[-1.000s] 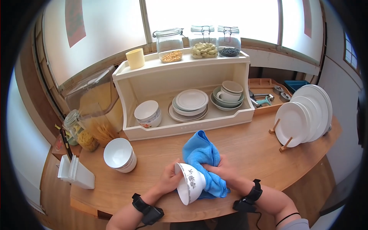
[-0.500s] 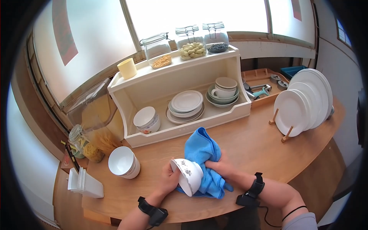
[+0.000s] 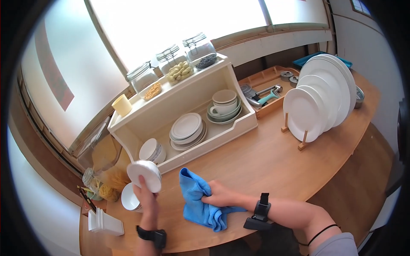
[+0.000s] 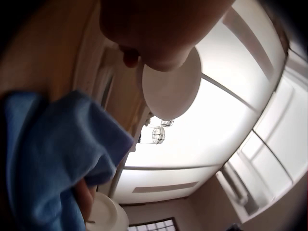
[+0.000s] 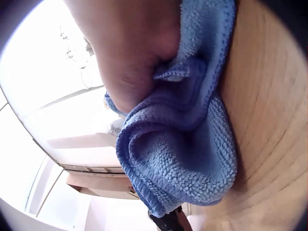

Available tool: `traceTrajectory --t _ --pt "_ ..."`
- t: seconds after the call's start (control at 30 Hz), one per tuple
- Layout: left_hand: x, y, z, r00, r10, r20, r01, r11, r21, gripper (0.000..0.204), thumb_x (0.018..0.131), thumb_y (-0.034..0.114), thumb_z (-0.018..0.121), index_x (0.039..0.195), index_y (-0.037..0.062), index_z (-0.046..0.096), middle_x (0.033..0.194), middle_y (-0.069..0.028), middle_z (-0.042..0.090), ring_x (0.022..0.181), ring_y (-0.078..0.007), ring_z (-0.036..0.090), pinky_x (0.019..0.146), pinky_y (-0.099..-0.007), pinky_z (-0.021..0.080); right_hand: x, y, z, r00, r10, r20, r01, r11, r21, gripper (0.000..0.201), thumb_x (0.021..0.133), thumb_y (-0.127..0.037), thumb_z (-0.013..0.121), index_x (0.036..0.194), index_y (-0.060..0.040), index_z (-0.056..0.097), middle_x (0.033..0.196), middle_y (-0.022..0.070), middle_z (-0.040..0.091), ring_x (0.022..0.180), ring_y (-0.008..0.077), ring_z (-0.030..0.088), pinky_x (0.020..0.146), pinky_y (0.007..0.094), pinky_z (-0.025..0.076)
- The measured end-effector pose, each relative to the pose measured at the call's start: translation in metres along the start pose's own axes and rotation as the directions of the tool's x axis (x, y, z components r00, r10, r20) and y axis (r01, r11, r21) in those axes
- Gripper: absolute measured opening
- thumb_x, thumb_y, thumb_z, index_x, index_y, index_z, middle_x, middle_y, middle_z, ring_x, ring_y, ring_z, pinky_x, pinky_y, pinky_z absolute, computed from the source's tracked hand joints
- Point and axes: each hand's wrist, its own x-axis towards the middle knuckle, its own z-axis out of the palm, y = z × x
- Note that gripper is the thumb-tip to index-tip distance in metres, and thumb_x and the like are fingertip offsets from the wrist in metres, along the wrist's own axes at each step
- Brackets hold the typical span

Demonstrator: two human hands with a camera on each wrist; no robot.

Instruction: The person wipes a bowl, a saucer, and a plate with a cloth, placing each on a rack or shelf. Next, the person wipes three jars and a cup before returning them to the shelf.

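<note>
In the head view my left hand (image 3: 147,198) holds a white bowl (image 3: 144,174) up on the left, its base turned toward me, over part of the stacked white bowls (image 3: 129,199) on the table. The left wrist view shows the raised bowl (image 4: 174,91) beyond the hand (image 4: 159,29). My right hand (image 3: 222,194) grips a bunched blue cloth (image 3: 197,200) near the table's front edge; the cloth (image 5: 178,159) hangs in folds from that hand (image 5: 130,53) in the right wrist view. Cloth and bowl are apart.
A cream shelf (image 3: 213,151) holds bowls, plates and a cup, with jars and a yellow cup (image 3: 122,105) on top. White plates (image 3: 304,113) stand in a wooden rack at right. White containers (image 3: 106,222), a pasta jar (image 3: 109,192) and a utensil tray (image 3: 260,112) surround the table.
My left hand has carried the bowl away from the cloth, up and left toward the stacked bowls, and turned it. The right hand keeps the cloth. The head view has tilted and shifted right.
</note>
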Motion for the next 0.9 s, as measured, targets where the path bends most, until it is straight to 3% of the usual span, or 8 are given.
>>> traceTrajectory --t 0.1,0.27,0.57,0.7,0.77,0.8,0.87,0.9 --pt "0.048 0.037 0.004 0.971 0.147 0.190 -0.195 0.943 0.268 0.031 0.096 0.033 0.048 0.111 0.0060 0.050 0.069 -0.0043 0.057 0.041 -0.0093 0.050 0.028 -0.0217 0.031 0.001 0.001 0.003 0.998 -0.057 -0.036 0.059 0.998 0.031 0.020 0.071 -0.010 0.061 0.086 0.0034 0.061 0.077 0.0225 0.064 0.075 0.0363 0.063 0.069 0.0406 0.049" --pt "0.158 0.039 -0.005 0.946 0.035 0.321 -0.218 0.803 0.555 0.026 0.094 0.024 0.047 0.102 -0.0007 0.053 0.060 -0.0064 0.055 0.039 -0.0126 0.051 0.027 -0.0256 0.032 0.000 -0.002 0.002 0.999 -0.035 -0.028 0.034 0.999 -0.038 0.020 0.070 -0.010 0.061 0.086 0.0023 0.061 0.077 0.0214 0.064 0.073 0.0331 0.062 0.067 0.0398 0.048" --pt "0.219 -0.006 -0.005 0.959 -0.261 0.114 0.125 0.747 0.653 0.026 0.082 0.019 0.052 0.091 -0.0052 0.056 0.059 -0.0118 0.058 0.036 -0.0153 0.045 0.030 -0.0282 0.030 0.002 0.005 0.005 0.996 -0.082 -0.023 0.081 0.996 -0.032 0.021 0.071 -0.011 0.061 0.087 0.0020 0.059 0.078 0.0206 0.063 0.072 0.0340 0.061 0.067 0.0397 0.048" --pt "0.246 -0.037 -0.019 0.965 -0.244 0.098 0.117 0.731 0.672 0.028 0.081 0.020 0.054 0.089 -0.0071 0.057 0.060 -0.0148 0.059 0.036 -0.0184 0.049 0.032 -0.0312 0.035 0.003 0.007 0.007 0.994 -0.096 -0.060 0.093 0.994 -0.049 0.021 0.070 -0.011 0.061 0.087 0.0023 0.059 0.081 0.0215 0.063 0.075 0.0350 0.062 0.069 0.0398 0.048" --pt "0.253 -0.046 -0.024 0.984 -0.041 0.171 -0.136 0.437 0.889 0.033 0.081 0.026 0.058 0.087 -0.0063 0.060 0.066 -0.0201 0.063 0.050 -0.0279 0.061 0.045 -0.0386 0.047 0.003 0.006 0.007 0.995 -0.080 -0.059 0.077 0.995 -0.060 0.022 0.070 -0.010 0.062 0.087 0.0023 0.060 0.081 0.0217 0.063 0.075 0.0351 0.062 0.069 0.0397 0.049" --pt "0.242 -0.041 -0.021 0.985 -0.041 0.166 -0.132 0.438 0.889 0.033 0.081 0.026 0.058 0.087 -0.0063 0.060 0.066 -0.0201 0.063 0.050 -0.0279 0.061 0.045 -0.0386 0.047 0.004 0.009 0.007 0.995 -0.084 -0.055 0.082 0.996 -0.045 0.022 0.070 -0.010 0.062 0.088 0.0025 0.060 0.081 0.0213 0.064 0.075 0.0337 0.063 0.069 0.0393 0.049" --pt "0.197 -0.016 -0.004 0.890 0.304 0.339 -0.301 -0.164 0.939 0.039 0.081 0.035 0.060 0.083 -0.0039 0.064 0.075 -0.0220 0.065 0.072 -0.0359 0.066 0.064 -0.0438 0.051 0.003 0.008 0.009 0.995 -0.088 -0.040 0.087 0.996 -0.027 0.022 0.070 -0.010 0.062 0.089 0.0026 0.060 0.080 0.0209 0.064 0.075 0.0324 0.063 0.069 0.0390 0.049" --pt "0.183 -0.006 0.002 0.893 0.305 0.330 -0.292 -0.164 0.942 0.039 0.081 0.035 0.060 0.083 -0.0039 0.064 0.075 -0.0220 0.065 0.072 -0.0359 0.066 0.064 -0.0438 0.051 0.002 0.005 0.007 0.998 -0.059 -0.033 0.059 0.998 -0.008 0.022 0.071 -0.009 0.062 0.090 0.0025 0.061 0.080 0.0202 0.064 0.074 0.0303 0.063 0.069 0.0383 0.049"
